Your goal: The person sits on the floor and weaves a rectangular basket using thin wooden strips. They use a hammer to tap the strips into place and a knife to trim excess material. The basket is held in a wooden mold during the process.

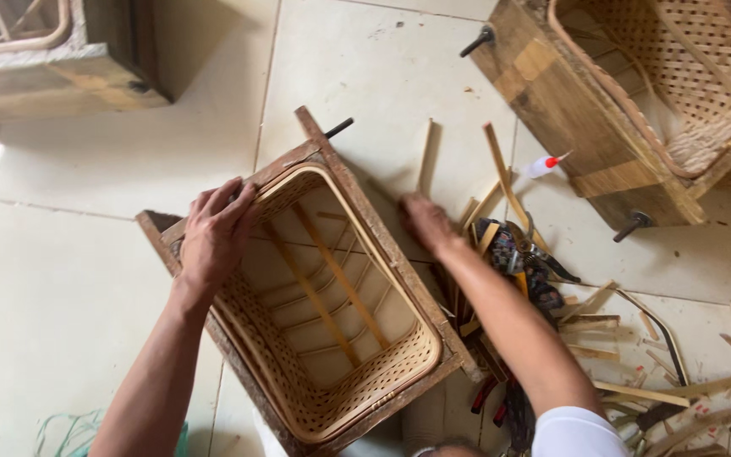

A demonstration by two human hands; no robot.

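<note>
A woven bamboo basket (332,330) sits inside a rough wooden frame (382,245) on the tiled floor (69,279), roughly in the middle of the floor that shows, with its open mouth facing up. Thin bamboo slats cross its base, and a pale rim band runs round the top just inside the frame.

The left hand (216,233) lies over the far left corner of the frame, fingers curled down onto the rim band and pressing it, thumb toward the inside. The right hand (426,222) rests flat on the floor just outside the frame's right side, fingers spread low among loose bamboo strips (501,178); whether it pinches a strip I cannot tell, as it is blurred.

To do this well, the left hand should probably keep the rim seated tight against the frame so the mould does not shift while the other hand is away.

Further right lies a heap of tools with coloured handles (522,262), a small white glue bottle with a red tip (545,165) and more offcuts (636,381). Toward the floor's far right corner stands a second framed basket (636,93); a third frame (44,59) sits at the far left corner.
</note>
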